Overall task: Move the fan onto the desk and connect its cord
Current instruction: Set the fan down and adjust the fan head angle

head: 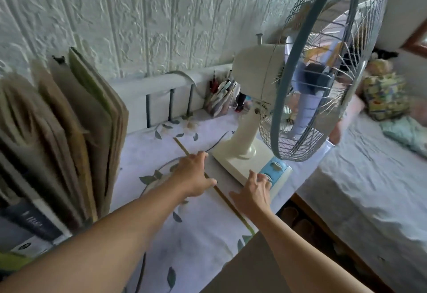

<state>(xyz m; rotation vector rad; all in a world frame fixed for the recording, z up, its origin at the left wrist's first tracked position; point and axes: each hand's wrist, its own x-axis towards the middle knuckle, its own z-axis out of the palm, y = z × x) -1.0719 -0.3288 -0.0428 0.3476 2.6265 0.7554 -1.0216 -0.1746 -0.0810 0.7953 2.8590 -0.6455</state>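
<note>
Right grip: the right hand [253,194] lies flat with fingers spread, fingertips on the near edge of the fan base [240,163] by the blue control panel [275,170]; it grasps nothing, and looks placed to steady or nudge the base rather than lift it.
Left grip: the left hand [195,173] is released too, palm down on the table [208,230], fingers reaching toward the base's left edge without clearly touching it; likely a brace or the other half of a two-sided push.
Fan: the fan [323,80] stands upright on the table just beyond both grips, its base between and ahead of the fingertips, its cage overhanging the table's right edge toward the bed [360,188]. The placing step looks done, or nearly so.
Cord: the cord [219,141] leaves the back of the base beyond the left grip and runs across the table; its plug is not visible, so I cannot tell whether it is connected. I judge that step remains.
Beyond the fan: a pen holder [221,98] sits past the base near the wall rail.
Left of the left grip: cardboard sheets [76,135] stand on edge, leaving the middle of the table free for the base.
Risk: with the heavy head leaning over the edge, a push on the base could tip it bedward.
</note>
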